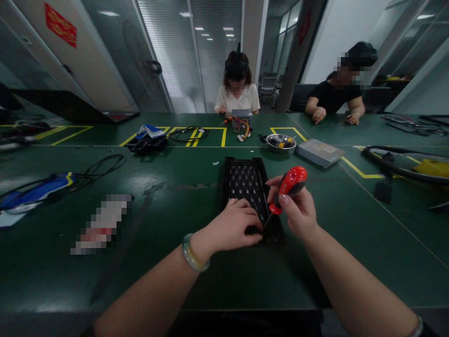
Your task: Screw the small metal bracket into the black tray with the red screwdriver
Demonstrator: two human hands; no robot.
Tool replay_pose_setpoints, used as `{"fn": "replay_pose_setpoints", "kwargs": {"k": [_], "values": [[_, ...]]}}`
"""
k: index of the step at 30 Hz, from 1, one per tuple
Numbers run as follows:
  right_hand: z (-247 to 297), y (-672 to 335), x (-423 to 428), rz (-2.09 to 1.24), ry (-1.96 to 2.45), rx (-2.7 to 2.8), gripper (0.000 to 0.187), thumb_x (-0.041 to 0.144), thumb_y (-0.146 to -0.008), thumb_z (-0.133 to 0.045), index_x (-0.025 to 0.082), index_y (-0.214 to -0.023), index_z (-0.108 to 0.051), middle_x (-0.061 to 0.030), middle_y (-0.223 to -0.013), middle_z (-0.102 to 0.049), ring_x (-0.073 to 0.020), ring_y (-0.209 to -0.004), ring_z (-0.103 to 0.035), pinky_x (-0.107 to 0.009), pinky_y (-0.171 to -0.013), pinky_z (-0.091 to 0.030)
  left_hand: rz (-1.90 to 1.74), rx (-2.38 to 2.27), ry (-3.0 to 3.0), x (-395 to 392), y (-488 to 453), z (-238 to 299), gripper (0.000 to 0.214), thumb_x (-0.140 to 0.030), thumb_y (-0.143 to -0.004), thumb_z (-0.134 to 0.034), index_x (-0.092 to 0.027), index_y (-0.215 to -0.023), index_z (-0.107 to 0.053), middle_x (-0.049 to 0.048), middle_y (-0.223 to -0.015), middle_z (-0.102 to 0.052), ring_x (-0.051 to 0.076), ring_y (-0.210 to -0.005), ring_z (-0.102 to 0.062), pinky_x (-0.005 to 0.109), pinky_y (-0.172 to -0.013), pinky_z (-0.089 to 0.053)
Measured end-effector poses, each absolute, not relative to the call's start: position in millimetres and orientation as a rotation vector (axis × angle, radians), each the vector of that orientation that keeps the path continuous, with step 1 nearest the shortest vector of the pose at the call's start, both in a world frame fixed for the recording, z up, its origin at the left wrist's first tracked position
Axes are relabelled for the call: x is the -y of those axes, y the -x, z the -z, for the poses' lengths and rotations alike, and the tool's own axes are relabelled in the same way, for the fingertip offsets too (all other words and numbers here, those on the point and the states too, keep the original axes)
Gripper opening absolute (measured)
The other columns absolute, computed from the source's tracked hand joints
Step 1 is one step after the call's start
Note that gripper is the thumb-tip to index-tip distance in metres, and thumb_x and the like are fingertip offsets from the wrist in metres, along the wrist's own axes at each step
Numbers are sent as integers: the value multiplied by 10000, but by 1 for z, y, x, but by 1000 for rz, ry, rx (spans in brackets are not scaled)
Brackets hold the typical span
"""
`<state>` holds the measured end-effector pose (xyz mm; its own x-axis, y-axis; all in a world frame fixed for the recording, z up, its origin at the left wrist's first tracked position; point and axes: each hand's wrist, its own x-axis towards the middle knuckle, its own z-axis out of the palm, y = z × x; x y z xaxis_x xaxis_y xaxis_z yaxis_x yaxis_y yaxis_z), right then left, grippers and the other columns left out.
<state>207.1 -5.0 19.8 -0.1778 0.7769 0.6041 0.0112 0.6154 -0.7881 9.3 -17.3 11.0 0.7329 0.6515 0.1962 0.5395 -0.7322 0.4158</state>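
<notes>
A black rectangular panel [244,180] with a raised, grid-like pattern lies lengthwise on the green table in front of me. My left hand [235,223], a bangle on its wrist, curls over the panel's near end with fingers and thumb closed on it. In my right hand [299,210] is a screwdriver [293,179] with a red and black handle, held tilted. Its thin shaft slopes down and left to the panel's near right part, close to my left fingertips. What the tip touches is too small to make out.
Beyond the panel stand a metal bowl [280,142] of small parts and a grey flat box [320,152]. A blurred phone-like object [103,224] lies left, near a blue pouch [38,191] with cables. Two people sit across the table, one behind a metal box with coloured wires [242,127].
</notes>
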Motion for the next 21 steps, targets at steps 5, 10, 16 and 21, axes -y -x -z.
{"fn": "replay_pose_setpoints", "kwargs": {"k": [5,10,16,21], "values": [[-19,-209,3,-759,735,1649,340,356,-787,-722,249,-1091,-613,-17,-858,-639,-154,-703,-569,-302,-599,-467,-460,-906,-2601,16,-9,-11,226,-467,-868,-647,-273,-939,-738,2,-1004,-710,221,-1020,-493,391,-920,-293],[-22,-209,4,-777,695,1655,203,353,-829,-673,237,-991,-633,-43,-961,-646,-168,-761,-581,-326,-650,-487,-469,-909,-2597,15,-9,-11,227,-469,-870,-645,-271,-925,-742,5,-995,-710,223,-1012,-490,393,-916,-294],[-28,-207,7,-860,649,1685,274,329,-840,-661,250,-1099,-623,-37,-931,-621,-163,-748,-570,-330,-659,-488,-480,-928,-2604,15,-9,-10,225,-476,-857,-660,-271,-908,-737,-13,-988,-710,223,-1017,-487,393,-923,-284],[-29,-208,7,-881,721,1681,629,312,-748,-771,293,-1315,-500,-25,-917,-624,-172,-760,-585,-330,-658,-511,-494,-927,-2573,11,0,-18,281,-536,-843,-653,-296,-963,-735,-22,-1040,-710,219,-1031,-499,395,-923,-280]]}}
